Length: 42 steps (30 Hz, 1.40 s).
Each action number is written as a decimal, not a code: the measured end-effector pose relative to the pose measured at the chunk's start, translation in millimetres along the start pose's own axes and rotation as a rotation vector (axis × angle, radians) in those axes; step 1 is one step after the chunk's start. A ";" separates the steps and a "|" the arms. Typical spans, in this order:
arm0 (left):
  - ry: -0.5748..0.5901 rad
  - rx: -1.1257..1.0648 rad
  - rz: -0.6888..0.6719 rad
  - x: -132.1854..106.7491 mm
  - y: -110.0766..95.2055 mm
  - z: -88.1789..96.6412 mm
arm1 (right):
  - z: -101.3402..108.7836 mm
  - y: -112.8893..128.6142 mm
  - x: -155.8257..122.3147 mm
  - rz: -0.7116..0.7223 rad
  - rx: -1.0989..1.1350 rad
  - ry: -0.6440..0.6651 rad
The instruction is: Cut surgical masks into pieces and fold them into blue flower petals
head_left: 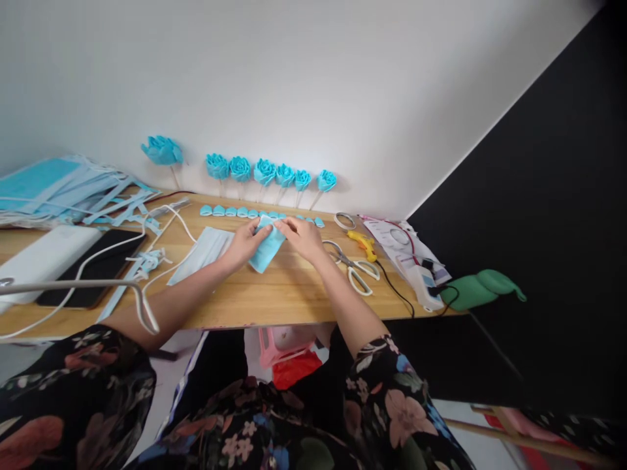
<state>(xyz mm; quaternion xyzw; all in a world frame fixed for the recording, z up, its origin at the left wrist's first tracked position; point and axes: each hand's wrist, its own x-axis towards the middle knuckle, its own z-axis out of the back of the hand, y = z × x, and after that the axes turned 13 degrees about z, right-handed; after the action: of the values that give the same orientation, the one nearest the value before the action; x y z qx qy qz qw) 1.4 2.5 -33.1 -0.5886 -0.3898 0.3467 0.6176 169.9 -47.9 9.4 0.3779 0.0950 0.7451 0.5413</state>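
A folded light-blue piece of face-mask fabric (267,251) is held up over the table between both hands. My left hand (247,243) grips its left side with the thumb on top. Across from it, my right hand (300,236) pinches the upper right corner. Behind the hands runs a row of small folded blue pieces (230,211), partly hidden by the fabric and the right hand. A flat pale-blue mask (203,251) lies left of my left hand, partly under the forearm. Scissors (350,262) with white handles rest right of my right hand.
Several blue fabric flowers (264,172) on sticks lean on the wall, with a bigger flower (162,151) to their left. A mask pile (53,186), phone (93,267) and white cable occupy the left. Rightward are a yellow glue gun (362,244), tape roll (345,220) and power strip (425,287).
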 end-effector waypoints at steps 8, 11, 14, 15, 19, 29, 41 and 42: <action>0.010 0.053 0.101 4.0 2.0 4.1 | -7.5 -28.5 7.0 0.107 0.059 -0.060; -0.016 0.045 0.173 4.5 2.4 4.1 | -5.4 -33.3 9.2 0.116 0.110 -0.049; -0.045 0.079 0.167 2.7 0.7 2.6 | -5.1 -30.7 11.2 0.154 0.138 0.032; -0.048 0.103 0.151 1.9 0.1 2.2 | -6.1 -29.0 11.4 0.161 0.130 0.046; -0.003 0.166 0.116 1.0 1.0 2.1 | -13.1 -26.8 7.7 0.162 0.039 -0.067; 0.035 0.144 0.159 8.2 14.7 7.1 | -1.0 -54.1 -5.0 0.086 -0.060 -0.360; 0.163 0.249 0.169 9.0 18.1 7.8 | 4.3 -55.0 -3.3 0.068 0.026 -0.363; 0.176 0.266 0.168 9.3 18.5 8.4 | 4.2 -55.5 -3.1 0.068 0.046 -0.364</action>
<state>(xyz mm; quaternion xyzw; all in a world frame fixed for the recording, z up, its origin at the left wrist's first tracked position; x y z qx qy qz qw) -1.3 15.9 -50.8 -0.5604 -0.2345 0.3928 0.6904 213.8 -29.7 -19.6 0.5217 -0.0003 0.6799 0.5153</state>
